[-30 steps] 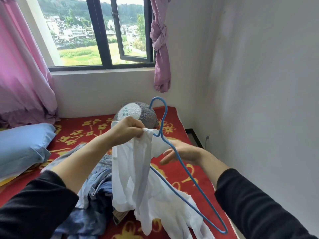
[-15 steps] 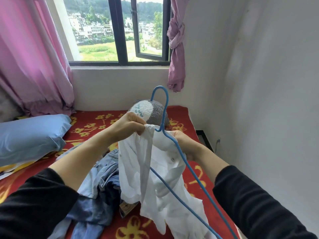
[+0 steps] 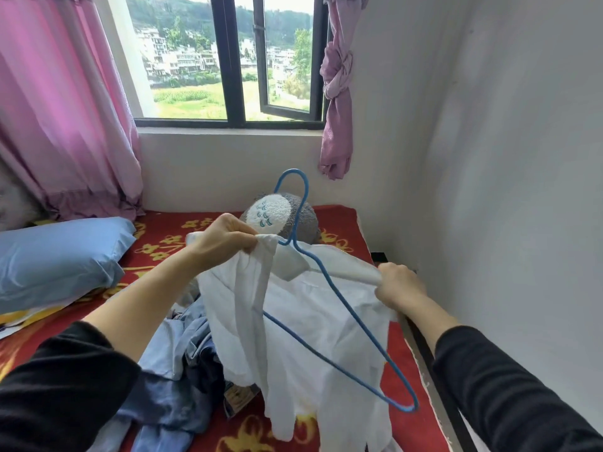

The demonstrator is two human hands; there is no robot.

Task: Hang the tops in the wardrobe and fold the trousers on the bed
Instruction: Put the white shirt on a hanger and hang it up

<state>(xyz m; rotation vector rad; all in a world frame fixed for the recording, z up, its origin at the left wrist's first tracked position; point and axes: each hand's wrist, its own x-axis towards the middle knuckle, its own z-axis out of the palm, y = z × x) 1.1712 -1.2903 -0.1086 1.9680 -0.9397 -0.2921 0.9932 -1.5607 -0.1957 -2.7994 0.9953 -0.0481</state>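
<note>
One shirt (image 3: pixel 313 321) between left hand (image 3: pixel 225 244), right hand (image 3: pixel 398 285), jeans (image 3: pixel 182 370) heaped beneath

The white top (image 3: pixel 313 324) hides the blue hanger's (image 3: pixel 352 313) far end; its hem runs off the bottom edge.

The shirt (image 3: pixel 310 321) was plain white, and the wire hanger (image 3: pixel 346 303) through it bright blue. The bed cover (image 3: pixel 336 216) beneath was deep red, patterned with yellow flowers. The heap of clothes (image 3: pixel 179 386) ran from pale blue to dark denim blue. The pillow (image 3: pixel 58 256) was light blue, the curtains (image 3: pixel 58 109) pink, the window frame (image 3: pixel 233 60) black, the walls (image 3: pixel 505 158) white. The stuffed toy (image 3: pixel 305 220) was grey, with a white patch stitched in small blue marks. The person's sleeves (image 3: pixel 49 393) were black.
</note>
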